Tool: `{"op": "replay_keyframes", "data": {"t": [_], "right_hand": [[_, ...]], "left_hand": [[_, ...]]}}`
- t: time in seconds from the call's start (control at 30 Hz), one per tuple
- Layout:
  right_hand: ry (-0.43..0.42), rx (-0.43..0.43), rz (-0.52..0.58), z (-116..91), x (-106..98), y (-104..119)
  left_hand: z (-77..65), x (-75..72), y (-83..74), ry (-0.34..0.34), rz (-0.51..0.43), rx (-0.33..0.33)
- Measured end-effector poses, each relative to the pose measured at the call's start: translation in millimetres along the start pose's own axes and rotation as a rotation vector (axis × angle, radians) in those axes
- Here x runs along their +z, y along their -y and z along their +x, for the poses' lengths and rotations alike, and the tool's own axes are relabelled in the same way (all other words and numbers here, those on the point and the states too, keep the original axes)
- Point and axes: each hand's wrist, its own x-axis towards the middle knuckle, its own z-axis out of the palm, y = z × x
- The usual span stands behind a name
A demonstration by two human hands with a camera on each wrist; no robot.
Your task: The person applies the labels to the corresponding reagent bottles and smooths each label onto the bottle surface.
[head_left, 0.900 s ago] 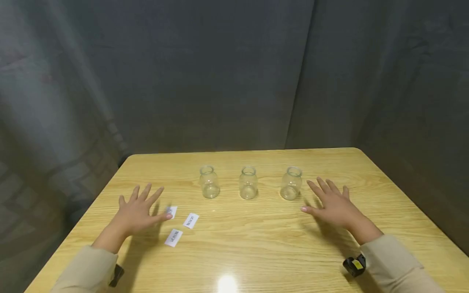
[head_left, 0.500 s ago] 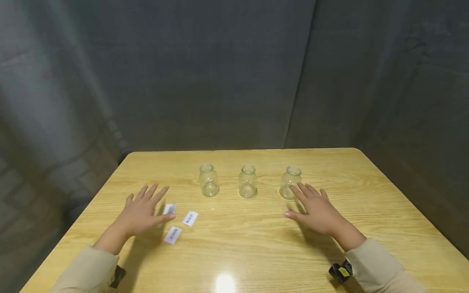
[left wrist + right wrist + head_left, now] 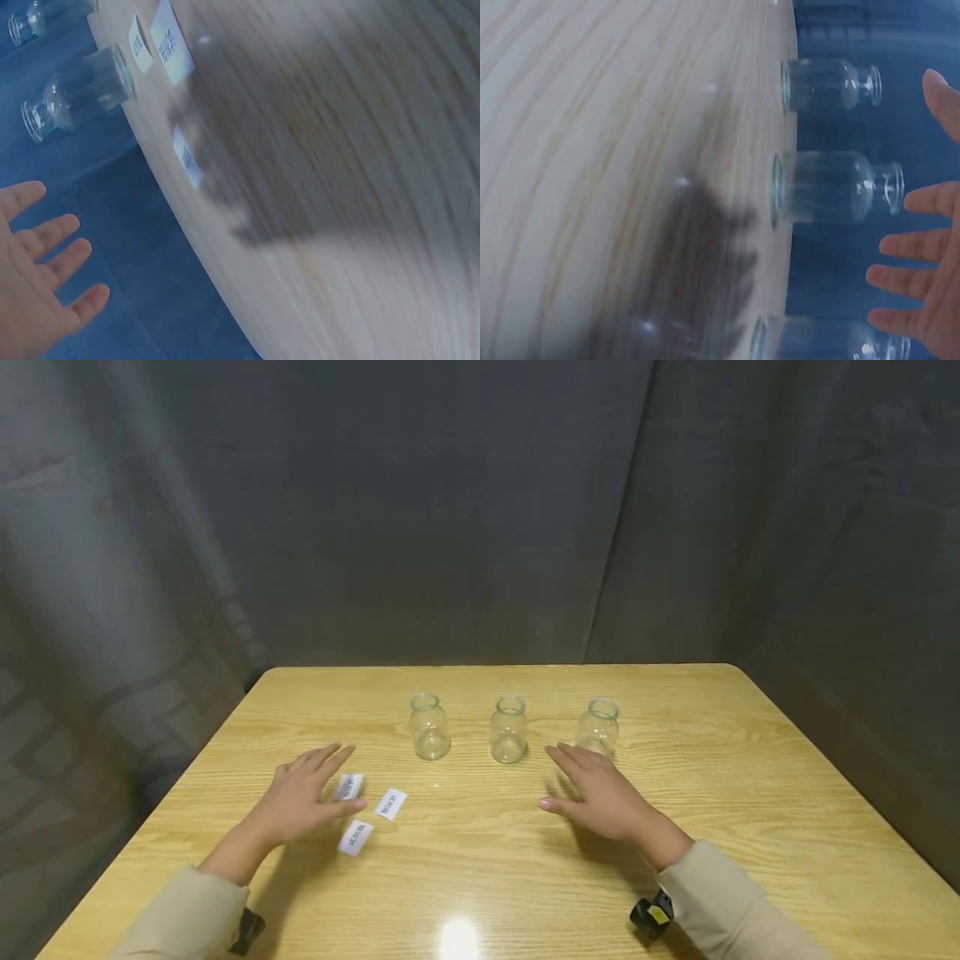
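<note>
Three clear glass jars stand in a row on the table: a left jar (image 3: 430, 728), a middle jar (image 3: 508, 732) and a right jar (image 3: 602, 723). Three small white cards with dark print lie at the left: a far card (image 3: 350, 786), a right-hand card (image 3: 391, 804) and a near card (image 3: 356, 838). My left hand (image 3: 296, 800) hovers beside the cards, fingers spread and holding nothing; its thumb overlaps the far card's near end in the head view. My right hand (image 3: 606, 800), also holding nothing, hovers in front of the right jar, its fingers covering that jar's base.
The wooden table (image 3: 480, 877) has rounded far corners. A grey curtain (image 3: 450, 510) hangs behind it and along both sides. Dark wrist cameras sit under both sleeves, one of them the right wrist camera (image 3: 652, 917).
My right hand has moved left, from beside the right jar to in front of it. My left hand has shifted slightly right, its fingers drawn closer together. Jars and cards stay in place.
</note>
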Motion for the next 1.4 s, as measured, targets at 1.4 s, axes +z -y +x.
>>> {"op": "replay_keyframes", "data": {"t": [1.4], "right_hand": [[0.255, -0.059, 0.531, 80, 64, 55]], "left_hand": [[19.7, 33.1, 3.9, 0.15, -0.466, 0.009]]}}
